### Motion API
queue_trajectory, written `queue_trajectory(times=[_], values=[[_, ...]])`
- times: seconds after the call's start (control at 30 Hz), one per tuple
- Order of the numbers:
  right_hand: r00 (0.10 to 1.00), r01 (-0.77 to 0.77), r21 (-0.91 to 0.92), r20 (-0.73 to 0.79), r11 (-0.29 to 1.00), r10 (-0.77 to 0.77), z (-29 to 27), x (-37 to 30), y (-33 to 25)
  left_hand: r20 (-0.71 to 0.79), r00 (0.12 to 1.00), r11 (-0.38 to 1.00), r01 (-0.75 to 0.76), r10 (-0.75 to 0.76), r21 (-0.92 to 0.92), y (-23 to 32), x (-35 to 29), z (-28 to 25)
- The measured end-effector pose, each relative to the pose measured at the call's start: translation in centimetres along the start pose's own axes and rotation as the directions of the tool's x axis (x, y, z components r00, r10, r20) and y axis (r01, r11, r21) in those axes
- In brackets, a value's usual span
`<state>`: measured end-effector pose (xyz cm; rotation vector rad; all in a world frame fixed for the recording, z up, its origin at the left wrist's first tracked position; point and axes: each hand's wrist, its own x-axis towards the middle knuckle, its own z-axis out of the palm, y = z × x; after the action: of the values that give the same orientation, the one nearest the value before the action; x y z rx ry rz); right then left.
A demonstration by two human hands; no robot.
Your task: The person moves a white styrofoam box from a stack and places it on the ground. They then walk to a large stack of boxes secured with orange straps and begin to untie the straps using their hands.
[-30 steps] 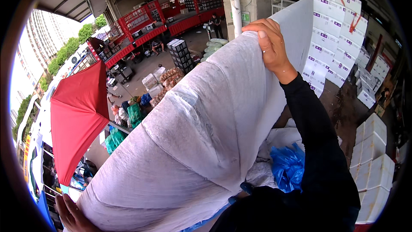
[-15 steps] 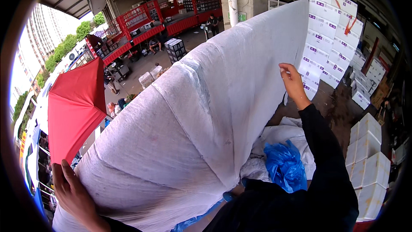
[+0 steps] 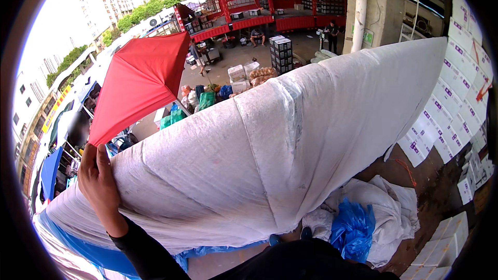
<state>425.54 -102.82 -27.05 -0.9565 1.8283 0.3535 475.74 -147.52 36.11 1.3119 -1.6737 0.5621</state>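
A long stack or load under a white padded cover (image 3: 207,161) stretches across the view in front of me, with seams running down it and clear tape at its upper edge. My left hand (image 3: 99,186) is at the cover's left part, its fingers bent over the top edge and the tips partly hidden. It seems to grip the cloth there. My right hand is out of view. By my feet lies a crumpled blue plastic sheet (image 3: 354,231) on loose white cloth (image 3: 394,207). More blue sheeting (image 3: 88,243) shows under the cover's lower edge.
A red canopy (image 3: 142,80) stands beyond my left hand. Behind the cover are bagged goods (image 3: 207,98), stacked dark crates (image 3: 281,54), a few people and a red-railed platform (image 3: 244,18). White cartons (image 3: 456,103) rise at right; foam boxes (image 3: 441,243) sit lower right.
The view has swung left, so the scene sits further right. My right hand, raised beside the cover before, has left the picture. My left hand stays at the cover's edge.
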Motion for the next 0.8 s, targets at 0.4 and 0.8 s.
queue_trajectory(times=[0.4,0.8], values=[[0.935,0.171,0.929,-0.258,0.329,0.244,-11.0,1.6,4.0,0.08,0.993,0.996,0.089,-0.087,-0.022,-0.4,0.1,0.6],[0.789,0.49,0.378,-0.575,0.785,-0.216,-1.4,20.2,9.6,0.143,0.935,0.865,-0.355,0.326,0.354,-11.7,0.3,-2.5]])
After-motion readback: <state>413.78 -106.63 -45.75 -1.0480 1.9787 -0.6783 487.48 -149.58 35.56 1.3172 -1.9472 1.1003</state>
